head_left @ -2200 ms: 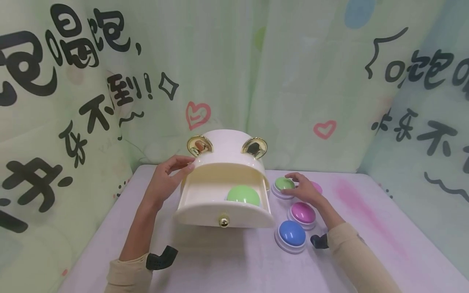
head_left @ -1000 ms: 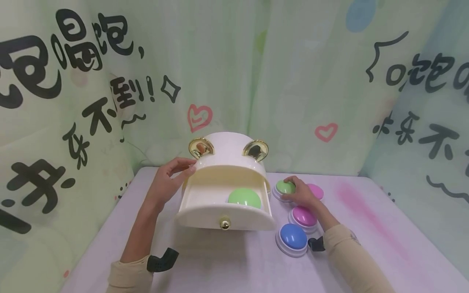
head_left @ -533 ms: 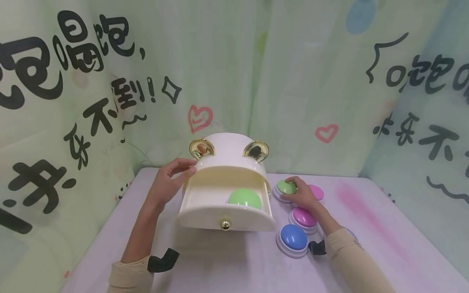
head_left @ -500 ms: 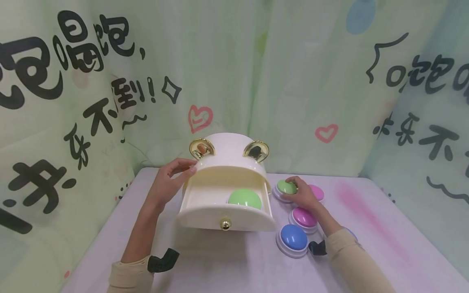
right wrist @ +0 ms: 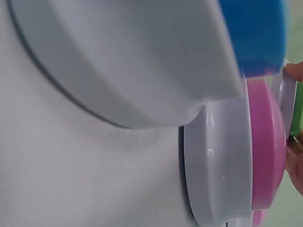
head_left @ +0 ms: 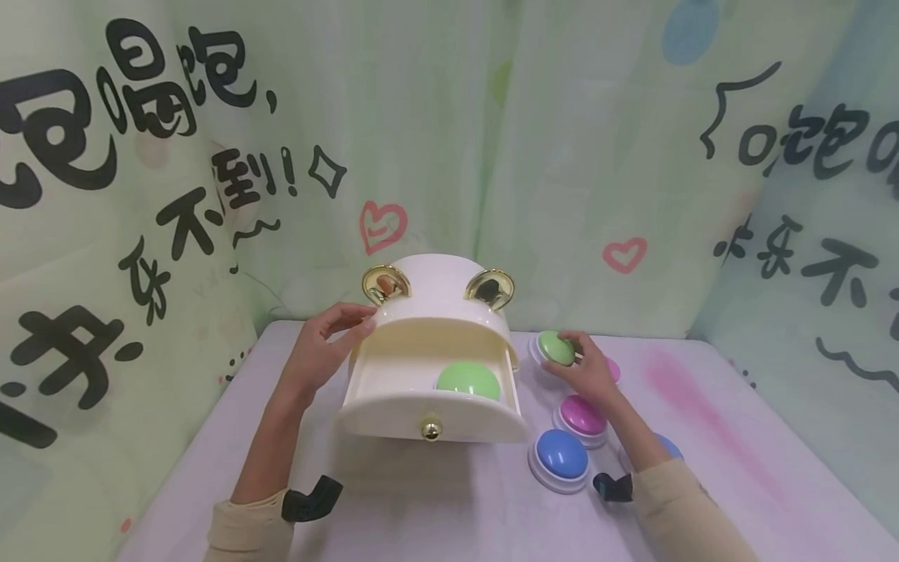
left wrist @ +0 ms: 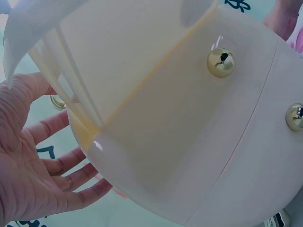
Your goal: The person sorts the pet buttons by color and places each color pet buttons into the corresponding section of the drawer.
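Note:
In the head view my right hand (head_left: 592, 373) grips a green push button (head_left: 556, 349) with a white base, tilted and raised beside the box. The right wrist view shows its green cap (right wrist: 297, 109) between fingers and thumb at the right edge. My left hand (head_left: 325, 343) rests with extended fingers against the left side of a cream storage box (head_left: 438, 285) with gold-rimmed ears. Its drawer (head_left: 431, 420) is pulled out and has a gold knob (head_left: 431, 429). Another green button (head_left: 469, 379) lies inside, toward the right. In the left wrist view the left hand (left wrist: 42, 156) has its fingers spread along the box edge.
Right of the box stand a magenta button (head_left: 583, 414) and a blue button (head_left: 563, 454). A pink button (head_left: 614, 370) shows partly behind the right hand, and another blue button (head_left: 668, 446) behind the right forearm. A patterned curtain (head_left: 562, 156) encloses the table (head_left: 393, 507).
My right hand reached onto the green button, closed round it, then lifted and tilted it slightly upward and to the right. The left hand, the box and its drawer have stayed in place.

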### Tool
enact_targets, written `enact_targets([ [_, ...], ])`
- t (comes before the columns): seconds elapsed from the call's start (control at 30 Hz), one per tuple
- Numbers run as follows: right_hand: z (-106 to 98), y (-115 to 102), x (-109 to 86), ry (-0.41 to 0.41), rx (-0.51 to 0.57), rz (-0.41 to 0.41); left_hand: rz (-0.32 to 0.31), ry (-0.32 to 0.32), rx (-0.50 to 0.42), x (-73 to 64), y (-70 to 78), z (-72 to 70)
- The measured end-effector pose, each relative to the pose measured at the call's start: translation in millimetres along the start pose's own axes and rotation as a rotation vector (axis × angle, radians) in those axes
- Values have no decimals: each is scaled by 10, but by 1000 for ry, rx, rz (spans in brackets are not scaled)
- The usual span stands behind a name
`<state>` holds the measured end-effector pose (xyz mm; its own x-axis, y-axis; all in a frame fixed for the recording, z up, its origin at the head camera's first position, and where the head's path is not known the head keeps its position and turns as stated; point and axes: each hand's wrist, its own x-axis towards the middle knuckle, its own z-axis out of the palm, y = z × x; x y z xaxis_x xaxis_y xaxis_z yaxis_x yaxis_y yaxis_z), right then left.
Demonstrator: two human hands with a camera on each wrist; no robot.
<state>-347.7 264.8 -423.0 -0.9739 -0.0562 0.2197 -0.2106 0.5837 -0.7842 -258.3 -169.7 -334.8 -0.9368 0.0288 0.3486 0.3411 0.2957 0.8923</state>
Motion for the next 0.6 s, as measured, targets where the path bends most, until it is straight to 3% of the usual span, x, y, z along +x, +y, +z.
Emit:
enact_targets([
  [0.6,-9,-335,-264,168,154,-64,-9,-2,-1,-16,29,-5],
])
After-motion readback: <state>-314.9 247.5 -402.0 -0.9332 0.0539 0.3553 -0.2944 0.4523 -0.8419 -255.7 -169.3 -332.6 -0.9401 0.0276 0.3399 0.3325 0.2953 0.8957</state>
